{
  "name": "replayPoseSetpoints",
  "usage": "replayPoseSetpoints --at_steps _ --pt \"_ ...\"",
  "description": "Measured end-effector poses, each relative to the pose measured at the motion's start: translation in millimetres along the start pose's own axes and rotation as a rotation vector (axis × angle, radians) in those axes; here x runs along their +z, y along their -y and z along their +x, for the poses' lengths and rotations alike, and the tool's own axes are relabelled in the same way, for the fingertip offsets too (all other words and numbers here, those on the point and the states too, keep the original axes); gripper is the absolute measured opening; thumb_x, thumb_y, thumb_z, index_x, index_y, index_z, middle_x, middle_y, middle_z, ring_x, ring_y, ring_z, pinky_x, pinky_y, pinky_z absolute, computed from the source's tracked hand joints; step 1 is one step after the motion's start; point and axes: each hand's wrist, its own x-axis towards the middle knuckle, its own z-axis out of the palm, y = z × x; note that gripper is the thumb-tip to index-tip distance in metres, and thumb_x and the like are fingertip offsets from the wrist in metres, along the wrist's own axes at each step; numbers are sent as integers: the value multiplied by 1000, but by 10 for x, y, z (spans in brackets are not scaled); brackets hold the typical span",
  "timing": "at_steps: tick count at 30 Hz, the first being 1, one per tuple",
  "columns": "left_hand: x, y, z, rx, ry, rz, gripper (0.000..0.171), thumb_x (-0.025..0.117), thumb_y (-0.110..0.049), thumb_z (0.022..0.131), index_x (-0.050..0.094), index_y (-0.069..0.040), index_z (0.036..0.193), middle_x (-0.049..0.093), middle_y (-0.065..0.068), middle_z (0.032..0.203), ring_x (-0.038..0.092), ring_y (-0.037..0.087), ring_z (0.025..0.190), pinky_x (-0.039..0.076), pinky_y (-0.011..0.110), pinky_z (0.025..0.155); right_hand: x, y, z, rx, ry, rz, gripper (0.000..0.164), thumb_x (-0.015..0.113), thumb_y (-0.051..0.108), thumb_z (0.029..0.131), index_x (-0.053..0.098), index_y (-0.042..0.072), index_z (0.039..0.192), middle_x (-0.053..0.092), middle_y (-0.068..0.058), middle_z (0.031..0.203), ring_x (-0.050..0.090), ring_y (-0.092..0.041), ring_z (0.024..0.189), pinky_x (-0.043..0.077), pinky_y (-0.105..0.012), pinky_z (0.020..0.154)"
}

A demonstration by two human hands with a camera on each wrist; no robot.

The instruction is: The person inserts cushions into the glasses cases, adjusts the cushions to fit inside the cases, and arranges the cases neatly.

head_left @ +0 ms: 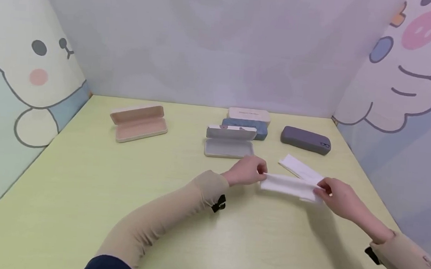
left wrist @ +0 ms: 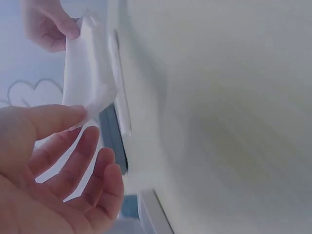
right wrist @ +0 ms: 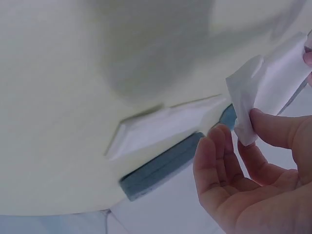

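Note:
A folded strip of white cloth (head_left: 285,185) is held stretched between both hands above the table. My left hand (head_left: 246,171) pinches its left end between thumb and index finger; the other fingers curl loosely in the left wrist view. At the opposite end my right hand (head_left: 341,197) pinches the cloth (right wrist: 280,80) with the thumb on top. Behind it a second folded white cloth (head_left: 300,167) lies slanted on the table, partly hidden by the held one. An open glasses case (head_left: 229,149) with grey lining stands just beyond my left hand.
A dark grey glasses case (head_left: 305,140) lies closed at the right. Behind the open grey-lined case are a blue case (head_left: 262,132) and a pale pink case (head_left: 248,113). Another open case (head_left: 141,128), lined in pink, stands at the back left. Walls border the table (head_left: 84,192).

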Motion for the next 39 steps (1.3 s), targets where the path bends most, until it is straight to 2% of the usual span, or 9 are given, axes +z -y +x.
replayPoseSetpoints --at_steps 7,15,23,27,34,39 --pt "-245 234 -90 -70 -54 -98 8 63 -14 89 67 -7 91 70 6 96 57 12 84 42 18 74 -98 246 382 -57 14 32 15 62 9 88 64 -6 91 62 -10 77 52 -15 69 41 -27 60" --pt "-506 494 -232 -148 -159 -185 9 64 -12 88 67 -4 92 68 9 91 59 14 81 45 18 68 1 466 773 -98 33 65 18 61 10 90 64 -7 94 60 -11 76 48 -17 66 38 -27 60" --pt "-721 674 -314 -244 -223 -152 14 63 -15 89 67 -4 98 67 9 95 59 17 85 46 23 74 98 630 1120 -97 56 95 22 59 12 92 63 -8 101 64 -17 85 53 -20 70 42 -29 63" --pt "-805 784 -322 -291 -258 -136 15 63 -15 90 68 -4 98 66 9 95 56 17 86 44 25 75 153 715 1293 -108 66 104 23 57 14 93 63 -7 100 62 -16 82 50 -20 67 40 -28 61" --pt "-871 973 -327 -373 -292 -108 16 62 -16 89 68 -3 97 66 10 95 55 17 84 43 24 73 299 817 1548 -145 86 141 20 55 14 94 61 -5 93 55 -10 72 43 -18 62 34 -28 59" --pt "-876 1048 -330 -424 -298 -86 17 62 -16 89 69 -3 97 68 11 97 57 19 85 45 27 77 384 862 1655 -172 58 122 19 57 13 93 63 -5 92 61 -14 77 48 -19 65 38 -29 61"
